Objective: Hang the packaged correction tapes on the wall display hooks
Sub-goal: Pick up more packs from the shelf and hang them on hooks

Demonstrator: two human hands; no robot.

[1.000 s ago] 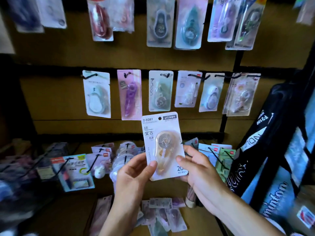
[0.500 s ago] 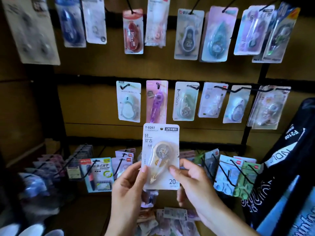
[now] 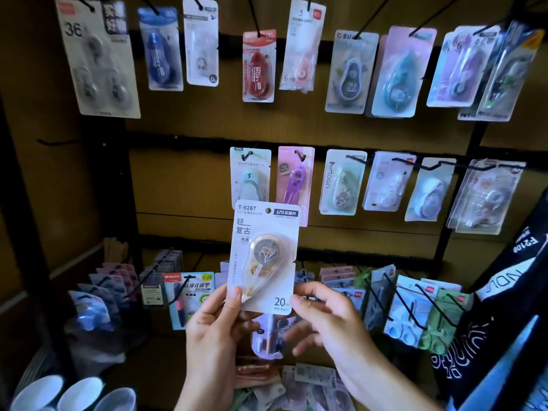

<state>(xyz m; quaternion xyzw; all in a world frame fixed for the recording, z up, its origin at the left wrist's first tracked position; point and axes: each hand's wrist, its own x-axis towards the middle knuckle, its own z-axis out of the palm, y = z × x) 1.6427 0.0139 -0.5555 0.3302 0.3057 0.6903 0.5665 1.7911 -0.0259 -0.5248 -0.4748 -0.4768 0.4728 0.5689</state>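
Note:
I hold one packaged correction tape [image 3: 264, 253] upright in front of the wall display; its white card is marked T-9267 and carries an amber dispenser. My left hand [image 3: 213, 330] pinches the card's lower left edge. My right hand [image 3: 329, 321] pinches its lower right corner. The card's top overlaps the bottom of a mint pack [image 3: 250, 176] and a purple pack [image 3: 295, 176], both hanging on the middle row of black hooks. Its hang hole is below those hooks. A bare hook [image 3: 50, 142] sticks out at the far left of that row.
Upper hooks carry several packs, among them a red one [image 3: 258, 69]. Lower angled hooks [image 3: 415, 304] hold more packs. Loose packs [image 3: 299, 384] lie below my hands. White cups [image 3: 80, 393] stand at the bottom left. A black printed bag [image 3: 504, 292] hangs at the right.
The pack has risen towards the middle row of hooks and now overlaps the packs there. My fingers have slid down to its bottom corners. The view has tilted up and swung left.

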